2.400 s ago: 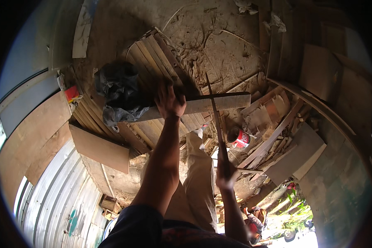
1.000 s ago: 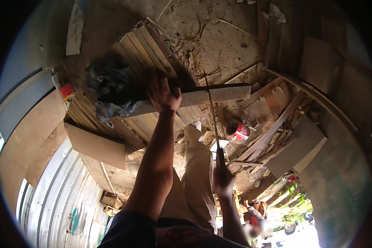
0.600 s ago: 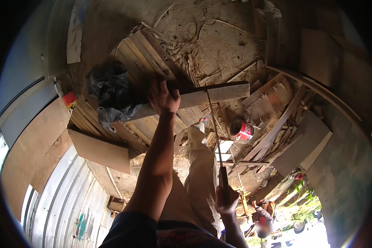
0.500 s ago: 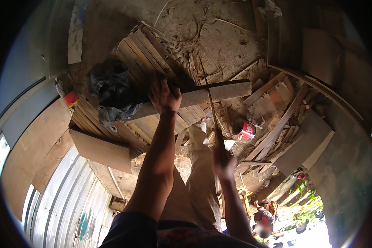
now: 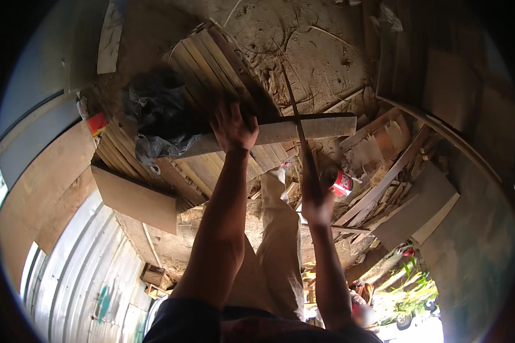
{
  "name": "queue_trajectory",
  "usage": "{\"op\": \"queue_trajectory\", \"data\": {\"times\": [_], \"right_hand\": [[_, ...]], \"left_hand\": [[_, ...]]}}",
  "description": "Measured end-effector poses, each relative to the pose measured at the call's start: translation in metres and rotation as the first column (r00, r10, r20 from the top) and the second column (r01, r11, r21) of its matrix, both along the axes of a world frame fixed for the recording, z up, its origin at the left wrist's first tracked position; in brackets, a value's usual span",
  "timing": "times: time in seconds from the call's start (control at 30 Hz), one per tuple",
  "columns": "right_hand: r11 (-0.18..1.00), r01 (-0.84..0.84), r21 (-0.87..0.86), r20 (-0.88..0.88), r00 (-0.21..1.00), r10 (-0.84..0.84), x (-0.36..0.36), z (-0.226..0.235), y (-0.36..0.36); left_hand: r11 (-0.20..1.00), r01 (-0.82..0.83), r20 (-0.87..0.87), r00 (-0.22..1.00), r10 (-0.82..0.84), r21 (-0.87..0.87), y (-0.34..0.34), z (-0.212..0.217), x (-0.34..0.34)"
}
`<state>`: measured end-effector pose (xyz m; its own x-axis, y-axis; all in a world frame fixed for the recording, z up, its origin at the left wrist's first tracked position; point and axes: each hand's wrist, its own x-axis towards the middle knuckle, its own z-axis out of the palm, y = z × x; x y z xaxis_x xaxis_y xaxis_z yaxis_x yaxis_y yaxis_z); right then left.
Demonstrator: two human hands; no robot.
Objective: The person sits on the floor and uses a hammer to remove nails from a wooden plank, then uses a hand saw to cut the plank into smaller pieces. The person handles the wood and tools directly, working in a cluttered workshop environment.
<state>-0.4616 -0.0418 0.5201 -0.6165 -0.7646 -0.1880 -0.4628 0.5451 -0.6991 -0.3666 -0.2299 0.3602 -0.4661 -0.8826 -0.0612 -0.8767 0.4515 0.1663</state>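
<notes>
A long squared wooden beam (image 5: 329, 126) lies across a slatted wooden bench (image 5: 203, 60), its right end sticking out past the slats. My left hand (image 5: 234, 128) rests on the beam with fingers spread, pressing down on it. In my right hand (image 5: 316, 208), blurred by motion, is the handle of a handsaw (image 5: 293, 106). Its long narrow blade crosses the beam to the right of my left hand and points away from me. How deep the blade sits in the wood I cannot tell. A crumpled dark plastic bag (image 5: 154, 100) covers the beam's left part.
A red-labelled can (image 5: 340, 182) stands right of the saw, near a heap of scrap wood (image 5: 389, 188). A flat board (image 5: 134, 197) leans by the bench's near left side. Corrugated metal sheeting (image 5: 77, 257) stands lower left. Another person (image 5: 360, 294) shows at the lower right.
My right hand has pushed the saw away from me, so more of the blade reaches beyond the beam. My left hand stays on the beam. The whole view has shifted slightly.
</notes>
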Motion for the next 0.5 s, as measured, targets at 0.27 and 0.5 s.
{"op": "queue_trajectory", "data": {"times": [0.27, 0.5], "right_hand": [[0.990, -0.090, 0.109, 0.084, 0.993, 0.081, 0.016, 0.084, 0.049], [0.949, 0.304, 0.090, 0.431, 0.847, -0.312, -0.030, -0.010, -0.049]], "left_hand": [[1.000, -0.009, -0.023, 1.000, 0.010, 0.030, 0.001, 0.001, 0.001], [0.996, -0.048, 0.057, 0.997, 0.044, 0.074, 0.001, 0.001, -0.001]]}}
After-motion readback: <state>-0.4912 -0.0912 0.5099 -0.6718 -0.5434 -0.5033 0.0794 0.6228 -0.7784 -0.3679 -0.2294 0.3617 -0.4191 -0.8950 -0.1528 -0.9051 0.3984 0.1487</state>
